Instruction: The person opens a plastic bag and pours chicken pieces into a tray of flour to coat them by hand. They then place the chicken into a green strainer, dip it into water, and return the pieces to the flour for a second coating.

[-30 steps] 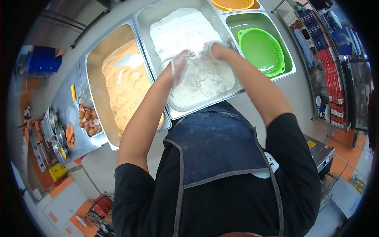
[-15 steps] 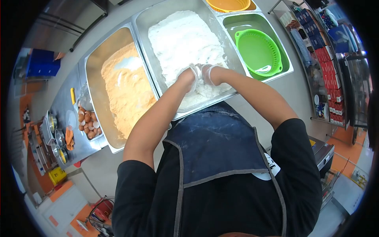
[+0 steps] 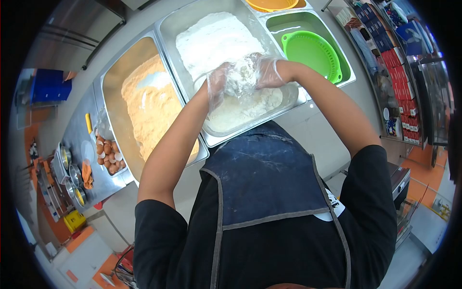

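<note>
My left hand (image 3: pixel 217 81) and my right hand (image 3: pixel 268 72), both in thin clear plastic gloves, are cupped around a heap of flour-covered pieces (image 3: pixel 242 77). They hold it between them over the near part of a deep metal pan (image 3: pixel 190 34). White flour (image 3: pixel 219 36) lies thick in the far part of this pan, with a thinner layer close to me. What is inside the coated heap, I cannot tell.
On the left, another metal pan (image 3: pixel 114 91) contains orange-yellow crumbs (image 3: pixel 147 103). A green basket (image 3: pixel 310 58) sits in a water-filled pan at right, with an orange basket (image 3: pixel 272 4) beyond. Eggshells (image 3: pixel 109 154) fill a tray at far left. Shelves (image 3: pixel 385 58) stand right.
Both hands have risen out of the flour and moved apart, lifting the floury heap between them. The flour at the near end of the pan now lies lower.
</note>
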Action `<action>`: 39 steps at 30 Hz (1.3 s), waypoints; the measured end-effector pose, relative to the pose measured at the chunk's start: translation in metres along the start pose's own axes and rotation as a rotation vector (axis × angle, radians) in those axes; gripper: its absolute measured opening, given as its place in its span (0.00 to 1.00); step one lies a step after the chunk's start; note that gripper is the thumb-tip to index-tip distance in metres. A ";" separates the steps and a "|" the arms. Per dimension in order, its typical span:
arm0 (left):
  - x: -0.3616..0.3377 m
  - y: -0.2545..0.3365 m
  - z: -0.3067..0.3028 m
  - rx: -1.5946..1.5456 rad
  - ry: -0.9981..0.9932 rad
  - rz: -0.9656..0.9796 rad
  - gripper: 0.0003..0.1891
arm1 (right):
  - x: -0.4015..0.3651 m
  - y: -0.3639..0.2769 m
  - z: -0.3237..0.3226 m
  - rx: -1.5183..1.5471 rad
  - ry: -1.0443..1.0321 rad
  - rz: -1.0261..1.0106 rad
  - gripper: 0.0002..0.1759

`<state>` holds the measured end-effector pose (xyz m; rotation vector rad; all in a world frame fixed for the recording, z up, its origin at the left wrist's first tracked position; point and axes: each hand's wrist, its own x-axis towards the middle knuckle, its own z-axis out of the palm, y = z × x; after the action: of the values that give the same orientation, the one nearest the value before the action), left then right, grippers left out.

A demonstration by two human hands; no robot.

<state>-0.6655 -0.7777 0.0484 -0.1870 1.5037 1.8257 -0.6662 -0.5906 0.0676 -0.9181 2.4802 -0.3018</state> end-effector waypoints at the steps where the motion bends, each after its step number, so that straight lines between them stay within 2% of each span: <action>1: -0.004 0.005 0.006 0.032 -0.008 -0.062 0.27 | -0.001 0.010 0.003 0.132 0.029 -0.001 0.17; 2: -0.002 0.003 0.008 0.036 -0.013 -0.064 0.27 | 0.000 0.019 0.007 0.263 0.060 -0.001 0.18; 3: 0.002 -0.002 0.008 0.311 0.093 -0.062 0.25 | 0.004 0.024 0.013 0.264 0.063 0.004 0.18; 4: 0.008 -0.010 0.005 0.583 0.203 -0.056 0.24 | 0.011 0.028 0.023 0.420 -0.021 0.231 0.19; 5: 0.036 -0.040 -0.010 0.584 0.202 -0.056 0.24 | 0.020 0.034 0.039 0.574 -0.107 0.458 0.22; 7: 0.105 -0.108 -0.046 0.379 0.107 0.018 0.24 | 0.050 0.064 0.117 0.848 0.089 0.567 0.25; 8: 0.100 -0.108 -0.036 0.377 0.108 0.022 0.24 | 0.059 0.061 0.131 0.844 0.090 0.566 0.25; 10: 0.089 -0.106 -0.004 0.069 0.008 0.090 0.23 | 0.073 0.041 0.140 1.154 0.134 0.557 0.20; 11: 0.089 -0.101 -0.001 0.070 0.003 0.094 0.23 | 0.072 0.039 0.136 1.150 0.139 0.560 0.20; 13: 0.088 -0.096 0.003 -0.098 0.140 -0.119 0.23 | 0.066 0.032 0.125 1.320 0.219 0.722 0.19; 14: 0.086 -0.094 0.002 -0.097 0.138 -0.122 0.23 | 0.067 0.042 0.132 1.013 0.325 0.652 0.16; 15: 0.071 -0.082 0.005 0.092 0.211 -0.082 0.21 | 0.055 0.040 0.120 1.015 0.320 0.655 0.16; 16: 0.056 -0.075 0.005 0.280 0.283 -0.048 0.20 | 0.035 0.031 0.094 0.682 0.271 0.511 0.16; 17: 0.046 -0.072 -0.001 0.277 0.285 -0.058 0.20 | 0.022 0.027 0.080 0.352 0.219 0.358 0.16; 18: 0.038 -0.068 -0.010 0.322 0.124 -0.098 0.20 | 0.015 0.035 0.080 0.356 0.216 0.359 0.16; 19: 0.031 -0.058 -0.014 0.368 -0.040 -0.134 0.20 | 0.009 0.046 0.077 0.190 0.063 0.250 0.19; 20: 0.026 -0.048 -0.015 0.481 -0.101 -0.246 0.21 | 0.006 0.052 0.079 0.026 -0.090 0.139 0.24; 21: 0.027 -0.056 -0.012 0.482 -0.102 -0.247 0.21 | 0.005 0.046 0.082 0.028 -0.090 0.139 0.24; 23: 0.037 -0.086 -0.002 0.112 0.205 -0.175 0.20 | 0.007 0.025 0.094 1.199 -0.010 0.581 0.12; 24: 0.039 -0.095 0.005 0.048 0.107 -0.147 0.20 | 0.022 0.026 0.113 1.197 -0.008 0.573 0.12; 25: 0.044 -0.101 0.012 -0.013 0.008 -0.115 0.20 | 0.045 0.033 0.143 1.072 0.030 0.652 0.12; 26: 0.057 -0.112 0.016 0.077 0.010 -0.072 0.21 | 0.059 0.037 0.157 0.944 0.069 0.729 0.12; 27: 0.057 -0.107 0.021 0.078 0.013 -0.063 0.21 | 0.061 0.036 0.150 0.938 0.074 0.722 0.12; 29: 0.051 -0.097 0.028 -0.256 0.186 -0.144 0.21 | 0.058 0.031 0.129 0.830 0.047 0.679 0.15; 30: 0.066 -0.113 0.015 -0.356 0.139 -0.149 0.25 | 0.055 0.028 0.119 0.776 0.028 0.657 0.17; 31: 0.054 -0.103 0.014 -0.364 0.146 -0.152 0.25 | 0.048 0.030 0.113 0.774 0.018 0.653 0.17; 33: 0.021 -0.077 0.014 0.097 0.200 0.002 0.29 | 0.026 0.036 0.099 0.929 0.247 0.439 0.20; 34: 0.004 -0.060 0.014 0.078 0.107 -0.024 0.32 | 0.017 0.034 0.084 0.930 0.243 0.438 0.20; 36: -0.012 -0.047 0.018 0.010 0.047 -0.104 0.32 | -0.002 0.027 0.062 1.077 0.020 0.453 0.23; 37: -0.015 -0.044 0.020 -0.058 -0.010 -0.177 0.33 | 0.001 0.031 0.072 1.078 0.022 0.454 0.23; 38: -0.015 -0.044 0.025 -0.082 -0.030 -0.270 0.32 | 0.008 0.035 0.089 1.138 -0.010 0.540 0.24; 39: -0.005 -0.060 0.029 -0.085 -0.022 -0.265 0.32 | 0.017 0.038 0.104 1.192 -0.046 0.619 0.24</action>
<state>-0.6153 -0.7525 0.0122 -0.3873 1.3191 1.6733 -0.6460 -0.5774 -0.0420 0.3157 1.8494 -1.2796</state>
